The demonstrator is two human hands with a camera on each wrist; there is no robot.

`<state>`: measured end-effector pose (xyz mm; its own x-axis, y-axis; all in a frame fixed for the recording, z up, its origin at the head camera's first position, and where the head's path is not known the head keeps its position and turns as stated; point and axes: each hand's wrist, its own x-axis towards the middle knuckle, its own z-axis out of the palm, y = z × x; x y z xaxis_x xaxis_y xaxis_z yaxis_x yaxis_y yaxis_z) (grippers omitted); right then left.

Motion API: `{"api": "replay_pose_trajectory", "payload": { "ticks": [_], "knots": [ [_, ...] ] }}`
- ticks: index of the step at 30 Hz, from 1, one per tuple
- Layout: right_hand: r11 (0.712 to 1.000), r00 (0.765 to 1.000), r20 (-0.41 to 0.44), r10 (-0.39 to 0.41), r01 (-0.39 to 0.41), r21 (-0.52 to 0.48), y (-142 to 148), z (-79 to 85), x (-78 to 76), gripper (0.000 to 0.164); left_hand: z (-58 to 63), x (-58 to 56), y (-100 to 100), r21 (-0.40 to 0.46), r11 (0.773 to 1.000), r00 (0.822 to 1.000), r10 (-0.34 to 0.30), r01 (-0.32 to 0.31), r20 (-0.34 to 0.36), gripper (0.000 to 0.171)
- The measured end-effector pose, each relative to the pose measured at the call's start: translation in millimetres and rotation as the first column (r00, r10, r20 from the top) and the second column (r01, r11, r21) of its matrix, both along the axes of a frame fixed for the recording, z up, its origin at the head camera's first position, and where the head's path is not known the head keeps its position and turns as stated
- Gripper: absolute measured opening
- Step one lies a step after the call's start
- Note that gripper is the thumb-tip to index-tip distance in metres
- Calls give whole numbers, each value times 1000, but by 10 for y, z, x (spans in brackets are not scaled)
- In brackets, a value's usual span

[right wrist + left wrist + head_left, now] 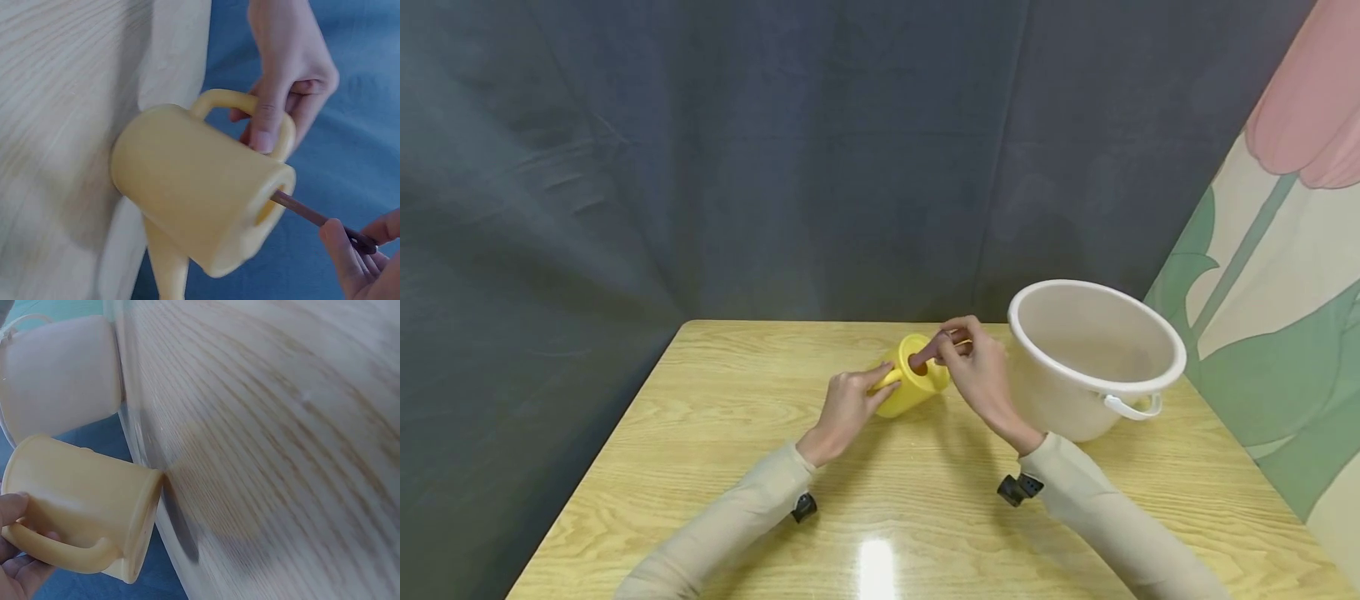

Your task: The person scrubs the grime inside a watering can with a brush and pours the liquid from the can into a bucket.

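Observation:
A yellow watering can [912, 398] stands tilted over the wooden table, its lower edge right at the tabletop in the left wrist view. My left hand [847, 406] grips its loop handle, thumb and fingers curled round it. Between thumb and fingers, my right hand [983, 375] pinches a slim purple-brown handle [312, 217] with a hole near its end. The handle's far end goes through the opening in the can's top, so whatever it ends in is hidden inside. In the right wrist view, the can's spout [167, 269] points away from the gripped loop.
Close on the right stands a large cream bucket [1052, 400] with a white carrying handle [1131, 408]. A dark blue curtain [850, 167] hangs behind the table [737, 375], and a flower-patterned wall [1292, 333] borders the right side.

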<state>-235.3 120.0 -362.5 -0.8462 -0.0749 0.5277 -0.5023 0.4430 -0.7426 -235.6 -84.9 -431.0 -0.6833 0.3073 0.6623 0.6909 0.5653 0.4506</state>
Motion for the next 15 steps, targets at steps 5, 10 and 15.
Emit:
{"api": "replay_pose_trajectory", "payload": {
  "ticks": [5, 10, 15],
  "knots": [
    [999, 998, -61, -14, 17, 35, 46, 75, 20, 19, 0, -2, -13, 0, 1000, 1000, 7, -7, -11, 32],
    [998, 998, -44, 41, -39, 52, 35, 20, 24, 18, -3, 12, -6, -11, 1000, 1000, 7, -7, -14, 33],
    [997, 998, -21, 58, -57, 53, -52, -95, 5, 15, 6, 14, 3, -11, 1000, 1000, 11, -11, 23, 32]
  ]
}}
